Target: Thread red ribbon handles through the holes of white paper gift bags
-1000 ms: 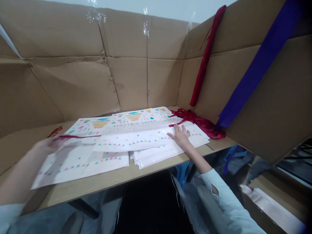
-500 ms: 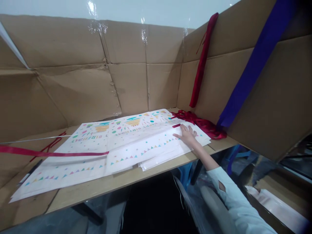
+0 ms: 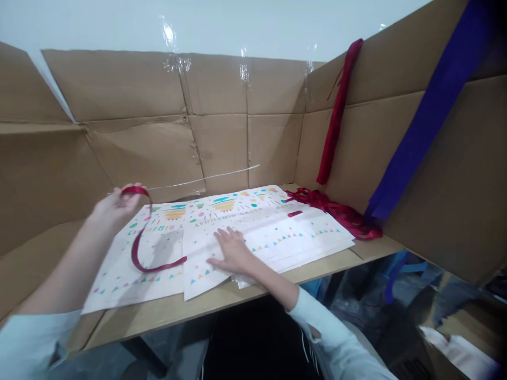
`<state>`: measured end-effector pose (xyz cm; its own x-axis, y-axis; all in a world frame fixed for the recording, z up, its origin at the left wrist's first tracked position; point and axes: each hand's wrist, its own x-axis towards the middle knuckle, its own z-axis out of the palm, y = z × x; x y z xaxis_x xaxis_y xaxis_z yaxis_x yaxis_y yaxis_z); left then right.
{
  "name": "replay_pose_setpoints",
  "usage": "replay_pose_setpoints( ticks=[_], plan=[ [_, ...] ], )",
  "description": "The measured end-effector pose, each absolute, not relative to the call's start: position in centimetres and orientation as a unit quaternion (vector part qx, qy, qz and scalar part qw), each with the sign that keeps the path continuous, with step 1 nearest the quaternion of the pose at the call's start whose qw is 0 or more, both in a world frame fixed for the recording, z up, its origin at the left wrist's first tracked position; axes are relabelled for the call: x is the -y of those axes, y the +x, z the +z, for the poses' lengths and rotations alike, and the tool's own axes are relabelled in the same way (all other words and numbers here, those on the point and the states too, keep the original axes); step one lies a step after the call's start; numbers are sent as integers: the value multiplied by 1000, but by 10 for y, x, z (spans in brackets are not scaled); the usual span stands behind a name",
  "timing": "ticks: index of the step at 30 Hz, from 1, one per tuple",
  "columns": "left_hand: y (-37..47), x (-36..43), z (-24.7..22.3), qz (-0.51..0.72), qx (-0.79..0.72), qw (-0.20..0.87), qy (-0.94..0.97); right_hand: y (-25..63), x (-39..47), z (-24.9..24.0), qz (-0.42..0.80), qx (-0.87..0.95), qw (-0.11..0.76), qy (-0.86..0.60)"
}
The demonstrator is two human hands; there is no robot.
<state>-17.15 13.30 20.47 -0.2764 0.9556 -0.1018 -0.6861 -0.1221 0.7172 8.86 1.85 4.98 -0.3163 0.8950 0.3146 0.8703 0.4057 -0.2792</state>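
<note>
My left hand point(image 3: 119, 203) is raised above the left end of the printed white sheets, closed round a dark red ribbon point(image 3: 148, 269) and a thin pale wire point(image 3: 206, 178). The ribbon curves down, and its other end rests by the edge of a sheet near the middle. My right hand point(image 3: 233, 252) lies with fingers spread on the printed sheets point(image 3: 253, 232), holding nothing. A short red piece point(image 3: 295, 214) shows on the sheets farther right.
Red ribbons lie in a heap point(image 3: 340, 211) at the table's right end. A red bundle point(image 3: 340, 111) and a wide purple strip point(image 3: 423, 116) hang on the right cardboard wall. Cardboard point(image 3: 222, 137) stands behind the table point(image 3: 158, 316).
My left hand has come into view at the left, holding the ribbon and wire up. My right hand has moved left across the sheets from the short red piece. The view has shifted slightly.
</note>
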Motion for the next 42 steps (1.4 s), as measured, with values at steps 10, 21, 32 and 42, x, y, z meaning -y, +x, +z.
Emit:
replay_pose_setpoints(
  ticks=[10,21,32,42],
  plan=[
    [-131,-123,184,715,-318,588,204,29,-51,36,99,816,68,-565],
    [-145,-99,172,740,-310,579,147,19,-38,29,108,904,88,-403],
    [-155,-95,176,756,-305,560,146,33,-41,72,111,896,170,-395],
    [-132,-92,190,800,-185,562,101,167,-110,191,197,286,790,-505]
  ],
)
